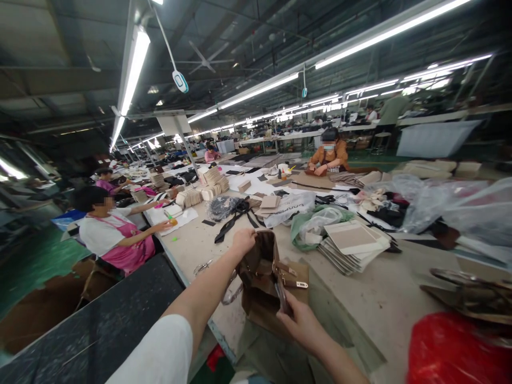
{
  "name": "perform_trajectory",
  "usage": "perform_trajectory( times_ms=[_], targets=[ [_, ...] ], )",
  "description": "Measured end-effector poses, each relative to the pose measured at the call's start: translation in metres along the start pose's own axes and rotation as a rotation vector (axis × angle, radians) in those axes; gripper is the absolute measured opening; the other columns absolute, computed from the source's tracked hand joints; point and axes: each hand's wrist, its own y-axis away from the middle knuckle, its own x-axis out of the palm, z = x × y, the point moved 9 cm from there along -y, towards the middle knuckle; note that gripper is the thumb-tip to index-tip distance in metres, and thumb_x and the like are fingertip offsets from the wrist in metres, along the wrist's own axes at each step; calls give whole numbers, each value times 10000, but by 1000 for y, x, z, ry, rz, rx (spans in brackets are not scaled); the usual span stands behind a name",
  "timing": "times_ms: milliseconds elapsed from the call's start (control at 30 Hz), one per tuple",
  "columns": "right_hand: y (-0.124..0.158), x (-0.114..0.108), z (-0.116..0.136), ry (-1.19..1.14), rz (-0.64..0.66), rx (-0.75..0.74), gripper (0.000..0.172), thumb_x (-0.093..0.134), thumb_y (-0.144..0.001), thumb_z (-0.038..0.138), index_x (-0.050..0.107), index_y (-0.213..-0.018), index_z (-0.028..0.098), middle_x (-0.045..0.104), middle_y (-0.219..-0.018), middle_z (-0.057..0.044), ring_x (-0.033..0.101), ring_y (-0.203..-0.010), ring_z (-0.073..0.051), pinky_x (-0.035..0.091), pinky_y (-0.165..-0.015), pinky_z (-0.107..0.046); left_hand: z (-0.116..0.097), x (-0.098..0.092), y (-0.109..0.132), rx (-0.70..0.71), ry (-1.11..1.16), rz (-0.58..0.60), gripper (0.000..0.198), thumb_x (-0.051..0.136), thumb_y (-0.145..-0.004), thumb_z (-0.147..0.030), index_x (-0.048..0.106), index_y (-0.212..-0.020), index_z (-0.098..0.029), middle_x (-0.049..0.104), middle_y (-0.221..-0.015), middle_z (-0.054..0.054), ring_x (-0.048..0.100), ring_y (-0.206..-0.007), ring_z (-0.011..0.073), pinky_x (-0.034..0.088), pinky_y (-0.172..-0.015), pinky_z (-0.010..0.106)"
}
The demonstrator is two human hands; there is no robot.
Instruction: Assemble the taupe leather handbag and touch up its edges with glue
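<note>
A brown leather handbag (262, 277) with a tan flap and a metal clasp stands open on the long worktable (384, 298). My left hand (244, 240) is closed on the bag's far rim at the top. My right hand (300, 320) grips the near edge of the bag's mouth, fingers pinched on the leather. Both forearms reach in from the bottom of the view. The inside of the bag is dark.
A stack of flat card pieces (352, 242), plastic bags (432, 205), black straps (234, 213) and a red bag (460, 349) lie around. A pair of scissors (203, 266) sits at the table edge. A worker in pink (114, 229) sits left; another person (330, 154) sits across.
</note>
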Motion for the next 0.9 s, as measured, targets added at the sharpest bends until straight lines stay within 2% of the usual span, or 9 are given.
perform_trajectory(
  times_ms=[167,267,400,500,600,667,767,833,900],
  targets=[
    [3,13,6,-59,66,9,312,530,-763,180,563,-1073,188,616,-767,4,557,-702,-161,427,-660,-261,-7,4,-3,68,134,26,277,489,-886,-349,715,-957,-206,716,-1004,68,630,-973,206,444,-855,278],
    [3,18,5,-96,79,40,195,526,-764,178,567,-954,178,605,-751,5,541,-698,-156,407,-644,-252,-13,14,-4,138,252,94,283,522,-865,-378,721,-965,-203,730,-911,24,646,-873,178,464,-777,242],
    [0,19,1,-79,90,103,159,555,-757,199,581,-909,163,628,-789,-7,547,-722,-159,414,-660,-252,-14,25,-2,219,404,189,383,560,-820,-468,694,-1063,-205,727,-862,-14,652,-800,171,473,-676,226],
    [-1,9,5,25,104,125,195,613,-757,279,628,-908,156,658,-856,-36,570,-779,-187,437,-707,-272,-9,29,-1,233,370,222,353,584,-787,-459,725,-930,-168,715,-786,21,648,-754,199,464,-645,249],
    [-2,-13,8,124,114,171,273,626,-781,378,676,-947,168,680,-934,-74,601,-843,-226,465,-762,-309,-4,28,-5,226,318,212,319,543,-813,-413,727,-780,-156,696,-716,65,643,-750,234,461,-669,290],
    [-3,-35,7,128,73,220,333,601,-810,422,680,-1025,182,684,-995,-92,615,-892,-241,480,-807,-332,-7,28,-9,246,318,210,317,508,-836,-387,727,-785,-163,704,-748,83,647,-787,248,466,-701,309],
    [1,-61,-4,109,-59,300,369,555,-843,460,684,-1056,188,692,-1023,-94,626,-934,-247,489,-849,-355,-17,30,-12,313,242,219,326,461,-868,-362,728,-834,-176,720,-839,98,652,-845,247,476,-742,313],
    [12,-62,-19,108,-125,364,355,526,-859,452,696,-1023,187,700,-1004,-85,633,-930,-241,494,-842,-353,-21,32,-10,362,172,229,339,431,-887,-346,726,-877,-179,724,-899,106,655,-877,244,480,-766,312],
    [30,-49,-40,119,-151,445,332,511,-862,412,702,-1001,178,706,-957,-83,642,-881,-226,504,-793,-336,-20,33,-9,403,124,232,363,393,-905,-339,719,-921,-179,723,-943,112,657,-896,250,481,-782,320]
  ],
)
